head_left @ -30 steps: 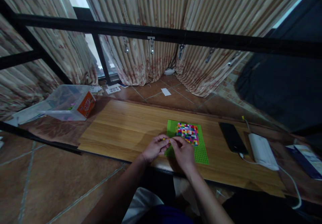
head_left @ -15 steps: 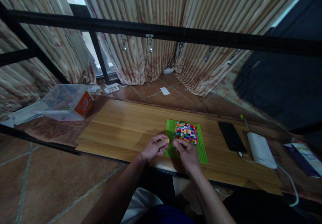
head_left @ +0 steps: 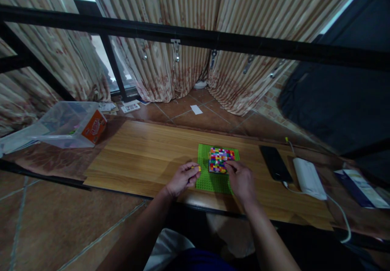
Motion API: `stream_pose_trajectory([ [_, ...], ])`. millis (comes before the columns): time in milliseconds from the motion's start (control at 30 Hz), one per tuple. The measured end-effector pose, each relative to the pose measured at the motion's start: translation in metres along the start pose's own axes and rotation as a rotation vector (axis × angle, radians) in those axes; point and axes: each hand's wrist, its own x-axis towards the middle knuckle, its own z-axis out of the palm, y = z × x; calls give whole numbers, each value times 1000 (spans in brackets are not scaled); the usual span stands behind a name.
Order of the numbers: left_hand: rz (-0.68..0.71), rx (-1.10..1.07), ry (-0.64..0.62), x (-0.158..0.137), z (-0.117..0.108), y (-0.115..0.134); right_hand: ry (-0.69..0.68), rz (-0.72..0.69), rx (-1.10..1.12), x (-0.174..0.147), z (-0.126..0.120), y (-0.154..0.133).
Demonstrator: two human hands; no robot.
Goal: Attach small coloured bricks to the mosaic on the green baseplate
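Observation:
A green studded baseplate [head_left: 210,185] lies on the wooden board, bearing a block of many-coloured toy bricks [head_left: 217,157]. My left hand [head_left: 182,177] is closed in a pinch on a small yellow brick [head_left: 198,168], just off the plate's left edge. Over the right part of the coloured block, my right hand [head_left: 242,179] has thumb and finger pinched together at its top. Whatever sits between those fingertips is too small to make out. The hand covers the plate's right side.
To the right lie a black phone [head_left: 275,163] and a white power bank [head_left: 309,178] joined by a cable. A clear plastic bin [head_left: 65,120] with an orange label stands at the far left. A black metal bar [head_left: 195,35] crosses above the wooden board [head_left: 146,153].
My right hand has moved right and up from the block's near left corner onto its top right part. The left hand keeps its pinch on the yellow brick. The view has shifted slightly.

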Motion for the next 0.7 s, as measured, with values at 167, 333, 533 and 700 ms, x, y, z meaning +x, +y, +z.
stream_pose_trajectory([
  [167, -2, -1, 6, 0, 0, 0, -27, -56, -25, 4, 3, 4],
  [333, -4, -9, 1, 1, -1, -1, -48, 24, 65, 7, 2, 2],
  [533, -1, -21, -6, 2, 0, -1, -38, 113, 236, 9, 7, 4],
  [700, -1, -23, -18, 1, -1, 0, -35, 149, 324, 10, 10, 6],
])
